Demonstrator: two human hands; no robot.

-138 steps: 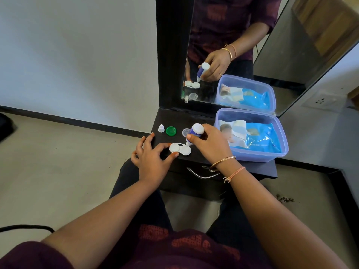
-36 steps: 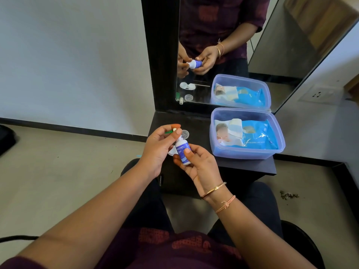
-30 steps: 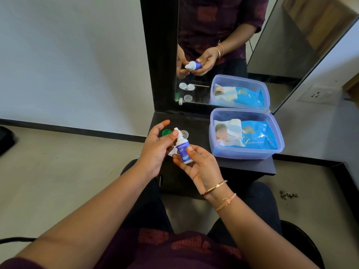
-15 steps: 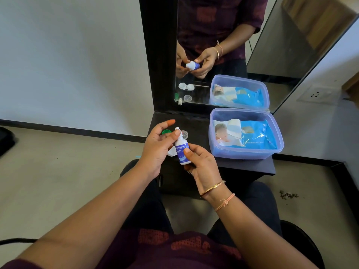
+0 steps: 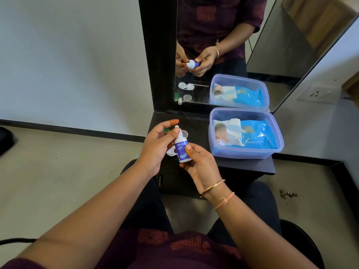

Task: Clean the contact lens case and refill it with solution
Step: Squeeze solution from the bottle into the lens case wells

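My right hand holds a small white solution bottle with a blue label upright above the dark shelf. The thumb and fingers of my left hand pinch the white cap at the bottle's top. The white contact lens case lies on the shelf under my hands, mostly hidden. A green lid and a clear lid lie behind the bottle.
A clear blue plastic box with a blue wipes packet fills the shelf's right side. A mirror stands at the back and reflects my hands and the case. A wall socket is on the right.
Since 4.6 s ago I lifted the bottle off the case and brought my left hand to its top. Over the last second the hands barely moved.
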